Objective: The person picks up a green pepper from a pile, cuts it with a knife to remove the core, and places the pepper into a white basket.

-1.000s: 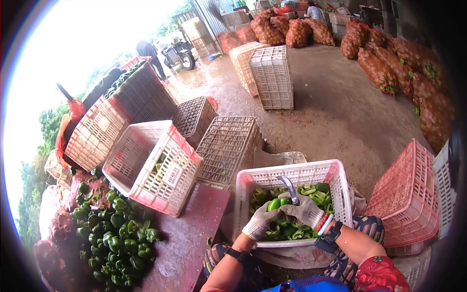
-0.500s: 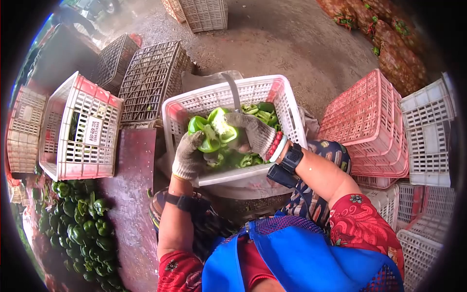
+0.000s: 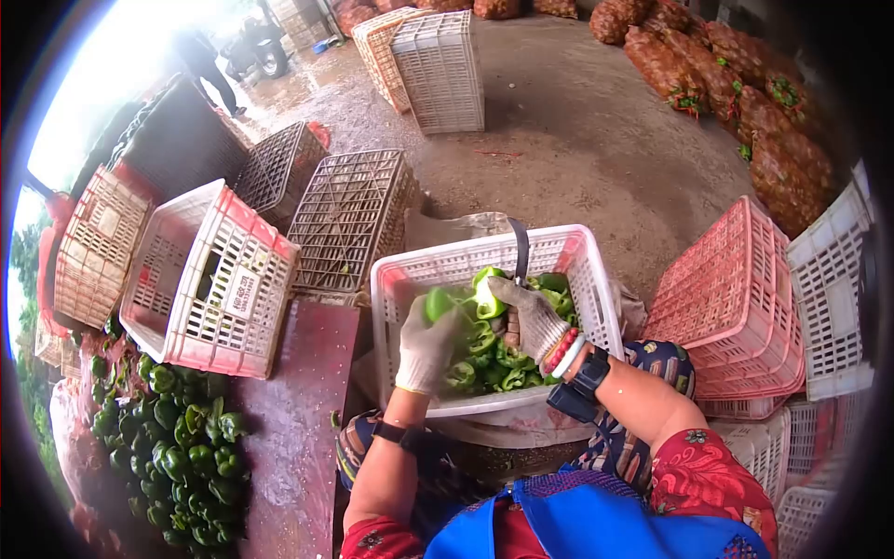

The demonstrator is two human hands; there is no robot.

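Observation:
A white plastic crate point(image 3: 592, 279) stands before my knees, holding cut green pepper pieces point(image 3: 510, 374). My left hand point(image 3: 426, 352), in a grey knit glove, is closed round a piece of green pepper point(image 3: 438, 303) over the crate's left side, slightly blurred. In my gloved right hand point(image 3: 533, 317) is an opened green pepper piece point(image 3: 487, 293), pinched between thumb and fingers, pale inside showing. Just behind that hand a dark curved strip point(image 3: 521, 248) rises at the crate's far rim; its lower end is hidden.
Whole green peppers point(image 3: 177, 447) lie in a heap at left, beside a reddish board point(image 3: 303, 410). A labelled white crate point(image 3: 233, 289) and a brown crate point(image 3: 349, 219) stand beyond. Stacked pink crates point(image 3: 712, 289) are on the right; full mesh sacks point(image 3: 782, 168) line the back right.
My hands have moved apart, and the pepper they held together is now in separate pieces, one in each hand. The head view has tilted up, showing more of the floor and background.

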